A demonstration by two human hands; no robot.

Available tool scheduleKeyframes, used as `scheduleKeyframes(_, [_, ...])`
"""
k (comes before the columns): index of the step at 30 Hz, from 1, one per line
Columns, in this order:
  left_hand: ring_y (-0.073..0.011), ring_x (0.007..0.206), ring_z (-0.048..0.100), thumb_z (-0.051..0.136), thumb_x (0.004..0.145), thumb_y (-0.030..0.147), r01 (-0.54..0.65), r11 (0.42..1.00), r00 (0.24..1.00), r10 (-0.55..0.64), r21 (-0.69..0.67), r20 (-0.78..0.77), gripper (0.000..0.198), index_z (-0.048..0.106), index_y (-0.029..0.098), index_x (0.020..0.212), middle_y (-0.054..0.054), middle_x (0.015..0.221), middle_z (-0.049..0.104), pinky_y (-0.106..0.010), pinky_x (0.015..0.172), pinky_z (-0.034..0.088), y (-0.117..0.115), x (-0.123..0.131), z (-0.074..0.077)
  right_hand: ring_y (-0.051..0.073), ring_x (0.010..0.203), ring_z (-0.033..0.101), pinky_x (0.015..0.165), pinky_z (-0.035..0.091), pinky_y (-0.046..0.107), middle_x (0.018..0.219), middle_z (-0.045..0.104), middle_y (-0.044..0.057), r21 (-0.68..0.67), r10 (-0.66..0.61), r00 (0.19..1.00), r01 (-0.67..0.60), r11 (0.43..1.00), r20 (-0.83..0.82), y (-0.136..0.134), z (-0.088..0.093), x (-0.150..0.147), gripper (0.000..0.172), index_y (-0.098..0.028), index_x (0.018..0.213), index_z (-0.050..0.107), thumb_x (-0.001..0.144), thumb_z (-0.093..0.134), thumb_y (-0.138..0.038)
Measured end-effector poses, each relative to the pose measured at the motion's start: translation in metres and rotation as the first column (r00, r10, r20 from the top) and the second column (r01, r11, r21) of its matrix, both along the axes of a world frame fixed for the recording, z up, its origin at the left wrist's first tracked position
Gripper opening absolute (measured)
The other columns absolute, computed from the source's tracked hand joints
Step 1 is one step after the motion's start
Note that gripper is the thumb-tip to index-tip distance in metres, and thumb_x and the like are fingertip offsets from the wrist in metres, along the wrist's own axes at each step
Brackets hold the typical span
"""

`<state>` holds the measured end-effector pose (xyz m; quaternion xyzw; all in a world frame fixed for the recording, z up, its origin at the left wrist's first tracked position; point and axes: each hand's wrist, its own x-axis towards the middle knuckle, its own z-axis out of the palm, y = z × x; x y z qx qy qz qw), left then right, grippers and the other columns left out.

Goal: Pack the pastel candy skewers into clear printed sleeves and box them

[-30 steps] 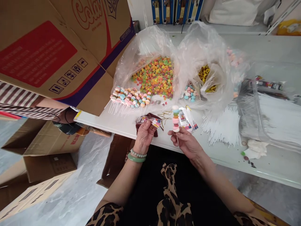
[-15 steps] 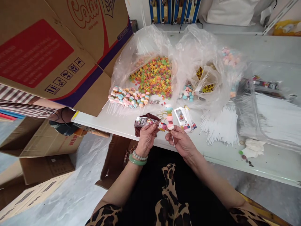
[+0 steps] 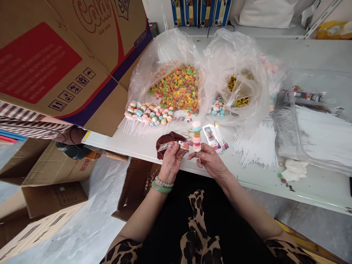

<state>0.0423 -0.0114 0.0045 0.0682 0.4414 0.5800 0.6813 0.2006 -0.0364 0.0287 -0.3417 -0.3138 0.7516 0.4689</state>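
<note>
Your left hand (image 3: pixel 171 161) pinches a printed wrapper (image 3: pixel 167 145); at three o'clock, your right hand (image 3: pixel 211 159) grips a candy skewer (image 3: pixel 196 137).

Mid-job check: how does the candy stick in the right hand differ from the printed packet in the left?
The candy stick stands roughly upright in the right hand; the printed packet points sideways in the left hand. The candy stick is a chunky stack of rounded pastel pieces, while the printed packet looks thin and shiny. Both are held in the fingers.
</note>
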Motion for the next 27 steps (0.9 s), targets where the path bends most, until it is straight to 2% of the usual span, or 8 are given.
scheduleKeyframes(5, [-0.0153, 0.072, 0.070, 0.073, 0.078, 0.020, 0.066, 0.998, 0.996, -0.067, 0.007, 0.059, 0.012, 0.064, 0.016, 0.085, -0.004, 0.086, 0.073, -0.028, 0.072, 0.057, 0.000, 0.002, -0.005, 0.017, 0.076, 0.064, 0.044, 0.030, 0.020, 0.082, 0.067, 0.004, 0.078, 0.055, 0.991, -0.065, 0.995, 0.119, 0.002, 0.004, -0.002, 0.016, -0.021, 0.082, 0.061, 0.081, 0.067, -0.037])
scheduleKeyframes(9, [-0.0149, 0.069, 0.070, 0.066, 0.085, 0.020, 0.027, 0.997, 0.995, -0.019, -0.075, 0.098, 0.006, 0.063, 0.015, 0.081, -0.004, 0.079, 0.072, -0.033, 0.078, 0.057, 0.004, 0.000, -0.008, 0.017, 0.077, 0.064, 0.043, 0.029, 0.020, 0.082, 0.065, 0.003, 0.119, -0.070, 0.978, 0.046, 0.992, 0.199, 0.005, 0.001, 0.004, 0.018, -0.021, 0.081, 0.060, 0.081, 0.066, -0.038])
scheduleKeyframes(12, [-0.0146, 0.067, 0.069, 0.057, 0.090, 0.019, -0.024, 0.982, 0.991, 0.048, -0.190, 0.122, 0.016, 0.061, 0.016, 0.075, -0.003, 0.072, 0.071, -0.035, 0.082, 0.057, 0.008, -0.002, -0.005, 0.013, 0.064, 0.058, 0.044, 0.026, 0.021, 0.072, 0.060, 0.000, 0.120, -0.145, 0.956, 0.118, 0.986, 0.255, 0.002, -0.001, 0.015, 0.015, -0.022, 0.084, 0.059, 0.083, 0.062, -0.037])
scheduleKeyframes(14, [-0.0146, 0.066, 0.070, 0.055, 0.092, 0.019, -0.051, 0.971, 0.987, 0.086, -0.233, 0.139, 0.018, 0.061, 0.016, 0.076, -0.003, 0.069, 0.070, -0.035, 0.082, 0.057, 0.010, -0.004, -0.001, 0.011, 0.056, 0.049, 0.046, 0.026, 0.022, 0.063, 0.053, -0.003, 0.155, -0.196, 0.907, 0.148, 0.977, 0.373, -0.003, -0.002, 0.023, 0.013, -0.022, 0.083, 0.061, 0.085, 0.059, -0.035])
scheduleKeyframes(16, [-0.0147, 0.067, 0.070, 0.055, 0.092, 0.020, -0.063, 0.969, 0.983, 0.102, -0.240, 0.154, 0.018, 0.061, 0.016, 0.076, -0.002, 0.068, 0.069, -0.034, 0.081, 0.057, 0.012, -0.005, 0.003, 0.010, 0.056, 0.043, 0.051, 0.030, 0.024, 0.063, 0.048, -0.004, 0.234, -0.249, 0.824, 0.146, 0.961, 0.510, -0.011, -0.002, 0.030, 0.012, -0.021, 0.078, 0.060, 0.084, 0.059, -0.032])
scheduleKeyframes(21, [-0.0118, 0.063, 0.069, 0.054, 0.093, 0.021, -0.068, 0.974, 0.978, 0.107, -0.216, 0.178, 0.016, 0.061, 0.015, 0.080, -0.001, 0.067, 0.070, -0.029, 0.080, 0.057, 0.015, -0.007, 0.008, 0.014, 0.068, 0.048, 0.066, 0.037, 0.027, 0.072, 0.052, -0.002, 0.406, -0.338, 0.626, 0.037, 0.913, 0.703, -0.027, -0.004, 0.037, 0.013, -0.022, 0.075, 0.057, 0.086, 0.054, -0.028])
scheduleKeyframes(27, [-0.0114, 0.066, 0.069, 0.056, 0.092, 0.020, -0.105, 0.977, 0.971, 0.140, -0.185, 0.192, 0.015, 0.061, 0.016, 0.078, 0.000, 0.068, 0.070, -0.030, 0.082, 0.056, 0.016, -0.008, 0.009, 0.015, 0.071, 0.052, 0.068, 0.039, 0.027, 0.076, 0.055, -0.001, 0.474, -0.373, 0.528, -0.063, 0.878, 0.763, -0.029, -0.014, 0.036, 0.014, -0.023, 0.078, 0.056, 0.090, 0.050, -0.026])
